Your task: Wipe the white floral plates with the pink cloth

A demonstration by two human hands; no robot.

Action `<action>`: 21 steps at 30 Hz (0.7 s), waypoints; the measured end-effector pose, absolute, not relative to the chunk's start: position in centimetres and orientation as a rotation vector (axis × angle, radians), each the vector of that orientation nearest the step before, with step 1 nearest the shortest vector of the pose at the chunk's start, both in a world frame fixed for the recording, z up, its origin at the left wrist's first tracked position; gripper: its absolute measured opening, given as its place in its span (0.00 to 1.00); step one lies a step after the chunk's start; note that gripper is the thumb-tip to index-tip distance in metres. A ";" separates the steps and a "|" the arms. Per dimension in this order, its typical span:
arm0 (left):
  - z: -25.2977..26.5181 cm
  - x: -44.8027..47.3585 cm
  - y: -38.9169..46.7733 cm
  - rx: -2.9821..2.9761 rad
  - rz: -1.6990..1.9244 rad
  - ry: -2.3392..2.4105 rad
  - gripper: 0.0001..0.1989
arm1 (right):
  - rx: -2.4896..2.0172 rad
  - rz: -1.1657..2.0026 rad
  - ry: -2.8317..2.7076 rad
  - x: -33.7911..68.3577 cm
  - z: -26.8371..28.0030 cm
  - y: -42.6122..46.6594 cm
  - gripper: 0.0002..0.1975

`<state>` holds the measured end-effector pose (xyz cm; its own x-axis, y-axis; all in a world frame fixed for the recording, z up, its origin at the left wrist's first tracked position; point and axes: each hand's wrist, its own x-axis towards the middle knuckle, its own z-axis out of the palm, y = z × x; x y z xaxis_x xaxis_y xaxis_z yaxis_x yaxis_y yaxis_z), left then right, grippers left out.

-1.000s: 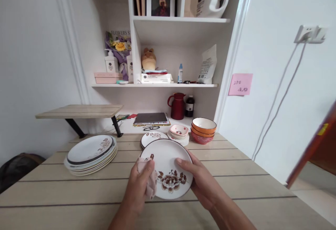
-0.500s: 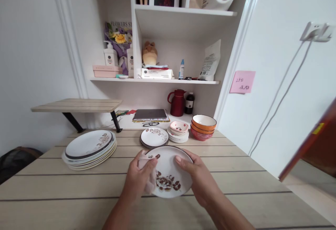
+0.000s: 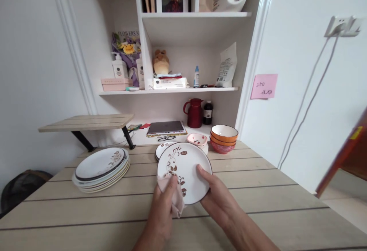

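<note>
Flowered plate [image 3: 196, 184] held up in the right hand [image 3: 219, 199], pale pink cloth [image 3: 178, 203] in the left hand [image 3: 163, 203]

The right hand grips the plate by its right side, thumb flat on the white face, the fingers mostly hidden behind it. The left hand is bunched round the cloth, its thumb pressing it to the plate's lower left edge; a loose end hangs past the dark rim. Between the two hands, the plate tilts its face towards the wearer, above the wooden table [image 3: 57, 214].

Just beyond the hands, partly covered by the plate, sits a stack of small plates [image 3: 161, 148]. Beyond the right hand are a pink square dish [image 3: 197, 139] and, to the right of that, orange bowls [image 3: 223, 139] nested in a red bowl [image 3: 222, 148]. Well to the left of the left hand lies a stack of larger plates [image 3: 99, 163], topped by a dark-rimmed one with brown flowers. Farthest out, straight ahead of the hands, are eyeglasses [image 3: 166, 138], a laptop [image 3: 166, 127] and a red jug [image 3: 195, 114].
</note>
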<state>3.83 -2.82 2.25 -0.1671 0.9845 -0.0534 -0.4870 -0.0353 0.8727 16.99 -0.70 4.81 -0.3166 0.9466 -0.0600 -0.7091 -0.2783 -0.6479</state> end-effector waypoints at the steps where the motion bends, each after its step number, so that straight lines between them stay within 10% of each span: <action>1: 2.5 3.5 -2.9 0.765 1.545 1.023 0.26 | -0.541 1.820 -0.675 17.5 5.0 -0.5 0.28; 21: 3.0 0.4 -1.7 1.243 1.357 1.107 0.20 | -0.845 1.721 -0.986 18.9 5.4 -1.0 0.20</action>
<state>0.40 -1.70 3.04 -0.0282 0.9907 0.1329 -0.0687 -0.1346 0.9885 18.92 -0.96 5.43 -0.3135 0.9438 -0.1047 -0.3873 -0.2277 -0.8934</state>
